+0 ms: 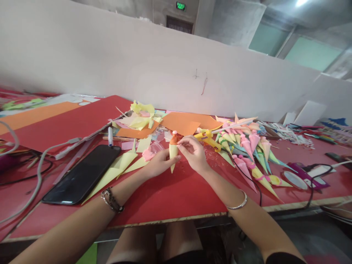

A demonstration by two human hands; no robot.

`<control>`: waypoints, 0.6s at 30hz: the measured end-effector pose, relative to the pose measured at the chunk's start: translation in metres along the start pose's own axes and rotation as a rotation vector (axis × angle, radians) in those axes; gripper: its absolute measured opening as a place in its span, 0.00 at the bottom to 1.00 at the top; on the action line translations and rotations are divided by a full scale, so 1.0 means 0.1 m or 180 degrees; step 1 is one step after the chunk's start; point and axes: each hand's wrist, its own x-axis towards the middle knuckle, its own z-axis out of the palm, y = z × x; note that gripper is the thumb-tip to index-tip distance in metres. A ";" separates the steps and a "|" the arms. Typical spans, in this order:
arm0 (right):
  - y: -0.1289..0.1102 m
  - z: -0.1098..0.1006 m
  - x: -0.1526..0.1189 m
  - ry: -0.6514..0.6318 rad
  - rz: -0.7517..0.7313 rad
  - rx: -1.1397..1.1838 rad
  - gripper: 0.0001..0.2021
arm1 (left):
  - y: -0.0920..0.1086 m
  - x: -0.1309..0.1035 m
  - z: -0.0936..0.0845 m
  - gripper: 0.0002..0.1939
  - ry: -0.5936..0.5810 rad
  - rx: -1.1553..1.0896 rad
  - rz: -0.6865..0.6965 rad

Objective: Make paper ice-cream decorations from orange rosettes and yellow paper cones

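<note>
A small pale yellow paper cone (173, 153) points downward above the red table, with an orange upper part (173, 140) and a pink ball at its tip. My left hand (160, 162) is closed around its side, thumb across the front. At the cone's right rim, my right hand (194, 153) is closed in a pinch against the orange part; what sits between those fingertips is too small to make out. Just behind the right hand lies a yellow glue gun (207, 137) with a glue stick in its back. Pink clay (149, 154) rests left of the left hand.
Finished-looking paper cones (247, 145) are heaped at the right. A black phone (84, 176) and yellow paper sheets (117, 167) lie left. Orange card (180, 123) and paper scraps (141, 119) fill the back. A white cable (41, 170) crosses the left side; a purple box (308, 178) stands right.
</note>
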 end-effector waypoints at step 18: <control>-0.01 -0.01 -0.01 -0.0282 -0.0315 -0.0678 0.06 | -0.12 0.07 -0.04 0.12 0.0451 -0.2401 -0.0350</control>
